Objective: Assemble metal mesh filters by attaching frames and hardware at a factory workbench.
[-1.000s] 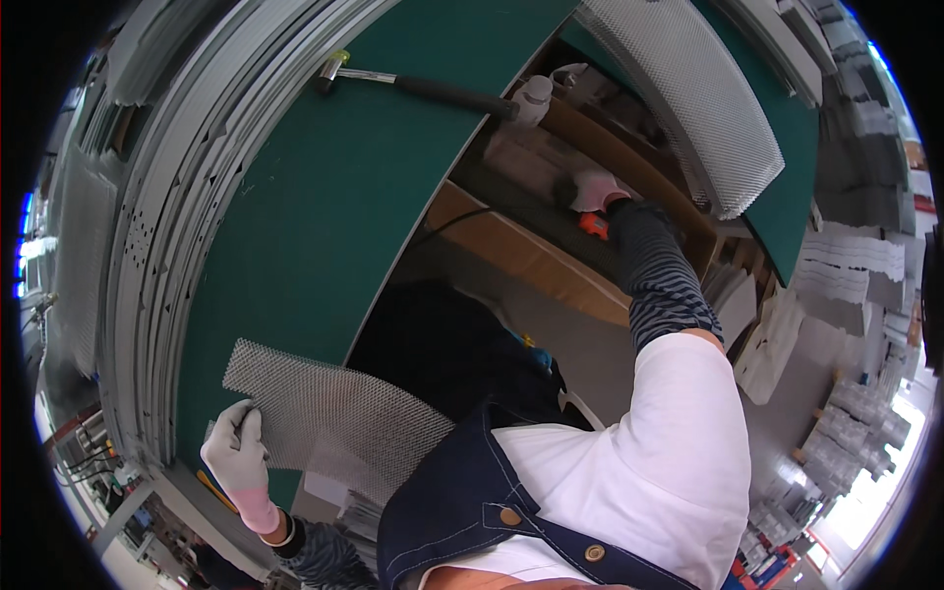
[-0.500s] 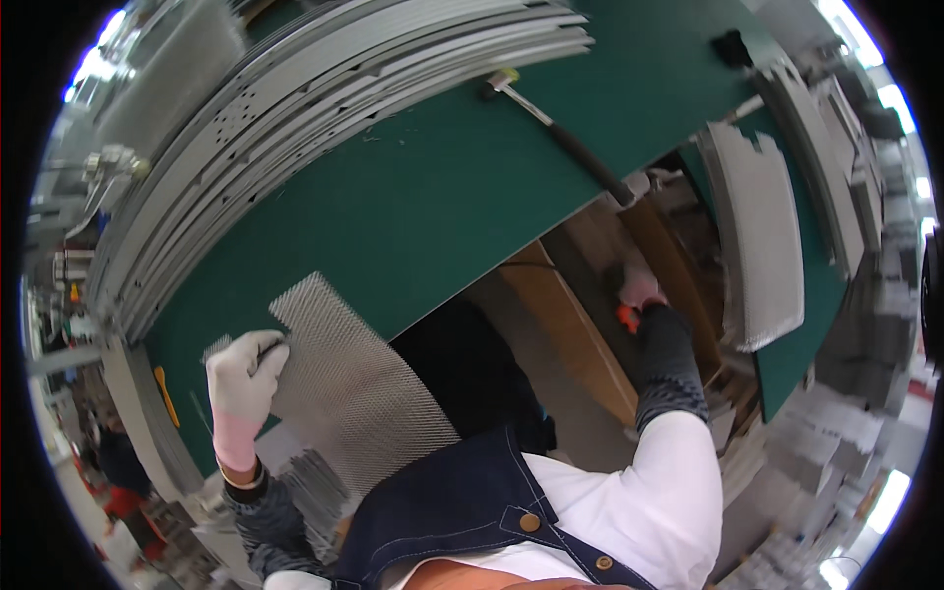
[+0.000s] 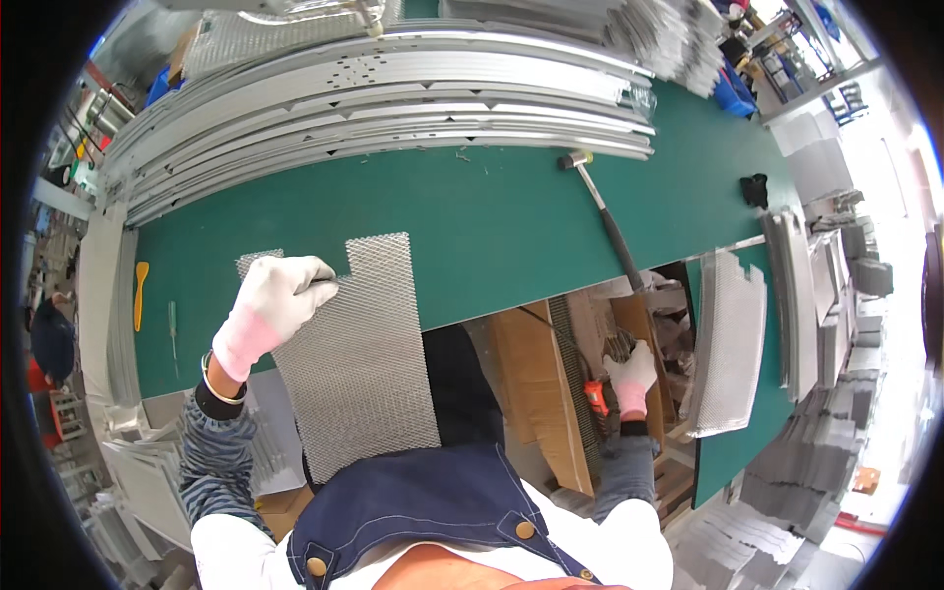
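My left hand (image 3: pixel 275 300), in a white glove with a pink cuff, is closed on the notched top edge of a silver expanded-metal mesh sheet (image 3: pixel 369 364). The sheet slants from the green table down to my apron. My right hand (image 3: pixel 630 376), gloved the same way, reaches into the open space at the table's front, above cardboard boxes. Its fingers are closed around a small dark, striped piece (image 3: pixel 619 344) whose kind I cannot make out. Just left of that hand lies an orange-red tool handle (image 3: pixel 596 396).
A hammer (image 3: pixel 608 211) lies on the green table (image 3: pixel 472 216), its handle reaching the front edge. Long metal profiles (image 3: pixel 393 108) are stacked along the back. Another mesh sheet (image 3: pixel 728 344) lies at right. A yellow tool (image 3: pixel 140 295) is at far left; a cardboard flap (image 3: pixel 536 383) stands below.
My view has swung, so the table sits more level. The mesh sheet stands more upright in my left hand. My right hand now shows a dark striped piece at its fingers.
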`<state>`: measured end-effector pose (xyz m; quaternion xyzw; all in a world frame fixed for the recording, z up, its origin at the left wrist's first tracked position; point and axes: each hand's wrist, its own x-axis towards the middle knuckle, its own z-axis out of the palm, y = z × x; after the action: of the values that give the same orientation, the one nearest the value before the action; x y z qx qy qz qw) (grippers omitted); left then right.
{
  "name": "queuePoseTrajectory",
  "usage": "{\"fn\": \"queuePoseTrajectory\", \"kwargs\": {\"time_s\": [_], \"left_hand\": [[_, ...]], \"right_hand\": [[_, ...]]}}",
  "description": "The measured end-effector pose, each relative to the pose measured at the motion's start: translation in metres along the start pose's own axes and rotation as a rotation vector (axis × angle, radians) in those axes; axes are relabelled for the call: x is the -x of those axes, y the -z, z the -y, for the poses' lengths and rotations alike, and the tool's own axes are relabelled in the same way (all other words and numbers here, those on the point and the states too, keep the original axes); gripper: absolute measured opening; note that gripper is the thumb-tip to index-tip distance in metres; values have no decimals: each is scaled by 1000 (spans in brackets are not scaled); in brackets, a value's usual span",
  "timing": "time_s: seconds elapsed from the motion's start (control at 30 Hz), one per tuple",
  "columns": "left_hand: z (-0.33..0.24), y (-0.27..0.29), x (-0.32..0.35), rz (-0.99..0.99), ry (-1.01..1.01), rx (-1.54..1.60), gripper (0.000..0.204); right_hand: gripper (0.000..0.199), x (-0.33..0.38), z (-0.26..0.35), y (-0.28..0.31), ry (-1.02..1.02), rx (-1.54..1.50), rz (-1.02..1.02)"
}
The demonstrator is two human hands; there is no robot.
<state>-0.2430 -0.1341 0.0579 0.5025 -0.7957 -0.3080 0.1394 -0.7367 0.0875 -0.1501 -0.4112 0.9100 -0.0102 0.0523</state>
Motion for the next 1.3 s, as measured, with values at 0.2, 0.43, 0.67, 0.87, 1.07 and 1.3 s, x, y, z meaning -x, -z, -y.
{"fn": "queuePoseTrajectory", "kwargs": {"time_s": [0.2,0.43,0.67,0.87,1.07,1.3], "left_hand": [[12,2,1,65,-80,26,17],[26,3,7,-59,-262,20,17],[48,-15,3,-91,-260,-114,17],[58,-20,0,-126,-259,-103,18],[63,-24,0,-85,-224,-104,22],[54,-47,3,-213,-189,-265,39]], "right_hand": [[57,29,100,142,372,-105,-446],[45,-59,259,216,507,-88,-104],[76,-105,344,183,508,61,57],[40,-133,312,165,487,17,124],[23,-132,292,121,536,-285,-254],[22,-43,359,199,985,-696,-18]]}}
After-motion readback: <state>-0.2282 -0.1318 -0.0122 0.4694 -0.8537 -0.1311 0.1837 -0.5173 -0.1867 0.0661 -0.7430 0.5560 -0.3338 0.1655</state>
